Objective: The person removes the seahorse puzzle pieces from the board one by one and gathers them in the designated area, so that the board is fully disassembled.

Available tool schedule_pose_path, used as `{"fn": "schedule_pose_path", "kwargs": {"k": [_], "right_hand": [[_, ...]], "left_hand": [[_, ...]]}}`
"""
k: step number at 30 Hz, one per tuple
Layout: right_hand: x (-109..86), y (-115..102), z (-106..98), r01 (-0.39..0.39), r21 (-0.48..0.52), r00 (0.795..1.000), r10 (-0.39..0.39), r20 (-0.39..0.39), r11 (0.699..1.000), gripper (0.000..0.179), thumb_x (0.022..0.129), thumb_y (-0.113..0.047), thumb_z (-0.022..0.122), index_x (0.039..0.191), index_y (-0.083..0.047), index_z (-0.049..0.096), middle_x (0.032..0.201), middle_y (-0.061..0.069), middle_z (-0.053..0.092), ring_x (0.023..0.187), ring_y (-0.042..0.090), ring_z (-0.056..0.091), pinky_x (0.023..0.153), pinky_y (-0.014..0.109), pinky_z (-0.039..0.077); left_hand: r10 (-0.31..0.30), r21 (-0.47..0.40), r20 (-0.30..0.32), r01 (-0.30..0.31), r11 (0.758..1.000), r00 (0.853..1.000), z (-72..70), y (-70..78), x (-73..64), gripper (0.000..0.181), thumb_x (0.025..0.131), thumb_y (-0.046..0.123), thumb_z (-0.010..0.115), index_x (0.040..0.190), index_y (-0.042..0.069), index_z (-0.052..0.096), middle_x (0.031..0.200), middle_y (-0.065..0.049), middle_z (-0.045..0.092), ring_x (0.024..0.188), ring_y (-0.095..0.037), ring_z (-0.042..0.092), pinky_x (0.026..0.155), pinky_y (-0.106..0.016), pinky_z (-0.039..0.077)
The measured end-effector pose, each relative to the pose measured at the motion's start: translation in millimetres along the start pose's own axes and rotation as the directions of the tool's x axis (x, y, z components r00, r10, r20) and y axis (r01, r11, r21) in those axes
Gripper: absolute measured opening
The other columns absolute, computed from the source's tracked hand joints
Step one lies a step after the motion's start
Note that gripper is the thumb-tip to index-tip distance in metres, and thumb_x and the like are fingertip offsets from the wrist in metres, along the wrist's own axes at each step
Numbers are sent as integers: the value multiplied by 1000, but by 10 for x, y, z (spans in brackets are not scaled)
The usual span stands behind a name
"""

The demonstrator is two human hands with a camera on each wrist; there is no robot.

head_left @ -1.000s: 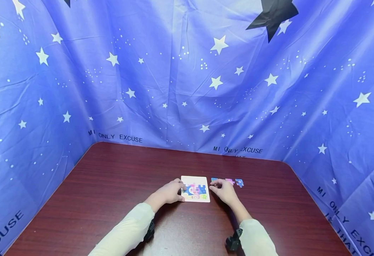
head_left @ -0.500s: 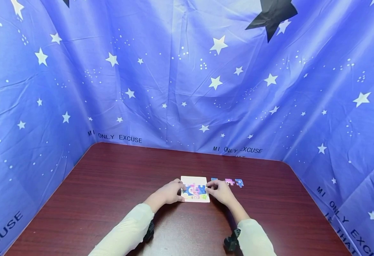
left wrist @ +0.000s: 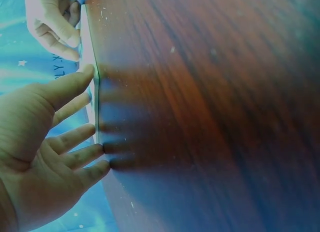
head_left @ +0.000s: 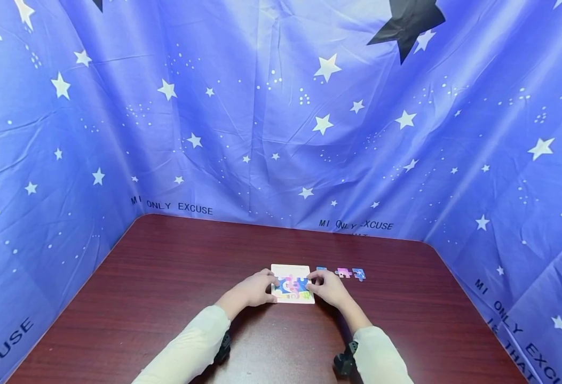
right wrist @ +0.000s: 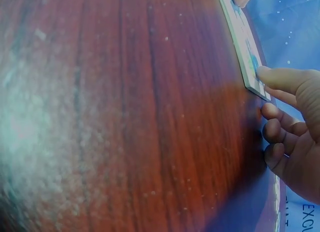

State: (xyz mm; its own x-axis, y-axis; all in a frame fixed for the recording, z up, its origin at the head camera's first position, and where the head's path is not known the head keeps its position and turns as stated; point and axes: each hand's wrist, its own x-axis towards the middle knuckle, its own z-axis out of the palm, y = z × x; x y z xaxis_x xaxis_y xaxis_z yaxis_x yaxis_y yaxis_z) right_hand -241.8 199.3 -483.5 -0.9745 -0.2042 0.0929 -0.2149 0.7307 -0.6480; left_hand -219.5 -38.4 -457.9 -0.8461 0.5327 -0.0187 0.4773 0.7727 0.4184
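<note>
A small square puzzle board (head_left: 290,270) with a pale frame lies flat on the table, holding blue and pink pieces, its top strip pale and without coloured pieces. My left hand (head_left: 249,289) rests against its left edge; in the left wrist view the fingers of that hand (left wrist: 55,142) are spread and nearly straight along the board's side. At the right edge my right hand (head_left: 327,285) has thumb and index finger at a blue puzzle piece (head_left: 302,285). In the right wrist view, the thumb of this hand (right wrist: 305,137) lies on the blue area, with the other fingers curled beside the board.
To the right of the board lie loose puzzle pieces: a blue one (head_left: 321,269) partly hidden by my right hand, a pink one (head_left: 343,272) and another blue one (head_left: 359,274). The dark red wooden table (head_left: 189,250) is enclosed by a blue star-printed cloth (head_left: 242,117).
My right hand has moved left from beside the board onto its right edge, uncovering more of the pink piece. My left hand has stayed at the left edge.
</note>
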Motion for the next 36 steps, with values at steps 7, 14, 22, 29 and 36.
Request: {"fn": "schedule_pose_path", "kwargs": {"k": [7, 14, 22, 29, 36], "right_hand": [[19, -15, 2, -2, -3, 1000, 2, 2, 1000, 20, 77, -14, 72, 96, -8, 69, 67, -2, 51, 61, 9, 44, 56, 21, 35], [34, -16, -6, -10, -7, 1000, 10, 20, 1000, 21, 78, -14, 72, 98, -9, 70, 67, -2, 51, 61, 9, 44, 57, 21, 36], [43, -18, -26, 5, -11, 999, -5, 44, 1000, 21, 79, -13, 71, 100, -9, 70, 67, -2, 51, 64, 10, 45, 58, 22, 36], [45, -20, -24, 4, -17, 999, -4, 54, 1000, 22, 79, -14, 71, 100, -9, 70, 67, -2, 51, 64, 11, 45, 58, 23, 36], [41, -51, -31, -3, -20, 998, 5, 69, 1000, 23, 80, -13, 70, 102, -9, 70, 67, -2, 50, 64, 11, 45, 58, 23, 36]], "left_hand": [[37, 9, -17, -37, 999, 999, -4, 4, 3, 36, 82, 23, 71, 113, 7, 64, 123, -11, 55, 113, -23, 54, 98, -34, 44], [64, 34, -36, -63, 997, 997, 42, 19, 55, 33, 84, 25, 68, 113, 11, 65, 121, -8, 57, 113, -23, 54, 99, -35, 44], [100, 72, -27, -98, 993, 995, 106, 73, 124, 30, 85, 28, 67, 113, 15, 65, 120, -4, 57, 110, -19, 55, 98, -32, 44], [148, 125, -26, -143, 982, 989, 155, 107, 148, 30, 85, 32, 67, 111, 18, 66, 118, -2, 58, 108, -16, 57, 97, -28, 45], [134, 136, -6, -132, 982, 991, 168, 134, 129, 30, 86, 31, 66, 112, 16, 66, 118, -2, 57, 110, -16, 56, 97, -28, 45]]}}
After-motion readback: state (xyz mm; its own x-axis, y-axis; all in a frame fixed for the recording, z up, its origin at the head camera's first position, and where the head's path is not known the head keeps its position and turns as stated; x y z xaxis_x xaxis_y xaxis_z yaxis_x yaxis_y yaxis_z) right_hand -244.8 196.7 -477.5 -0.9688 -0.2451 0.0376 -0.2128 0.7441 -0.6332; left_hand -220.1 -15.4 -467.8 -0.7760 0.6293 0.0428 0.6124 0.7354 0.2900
